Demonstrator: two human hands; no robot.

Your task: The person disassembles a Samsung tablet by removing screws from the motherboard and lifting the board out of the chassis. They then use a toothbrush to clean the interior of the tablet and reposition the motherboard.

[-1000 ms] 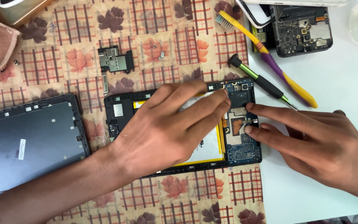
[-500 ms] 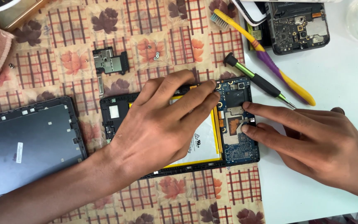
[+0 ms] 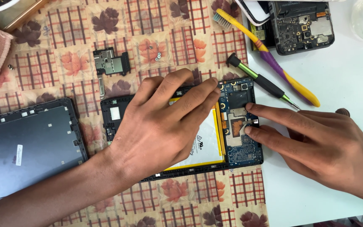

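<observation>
Head view: left hand (image 3: 160, 130) lay flat and open, pinning the opened tablet (image 3: 181, 134) on the patterned cloth (image 3: 64, 59), while right hand (image 3: 320, 147), empty, two fingertips (image 3: 248, 107) on the blue board (image 3: 240, 126); best pressed lightly, evenly.

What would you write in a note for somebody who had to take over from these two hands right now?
Left hand: lies flat over the opened tablet, fingers spread across its battery, pressing down; it grips nothing.
Right hand: two fingertips on the blue circuit board at the tablet's right end; holds no tool.
Around: the back cover lies off to the left, a small removed part and loose screws above, the screwdriver and toothbrush to the upper right, untouched.
Done: cover off, insides bare.
Left: the board and battery are still in the frame.
</observation>
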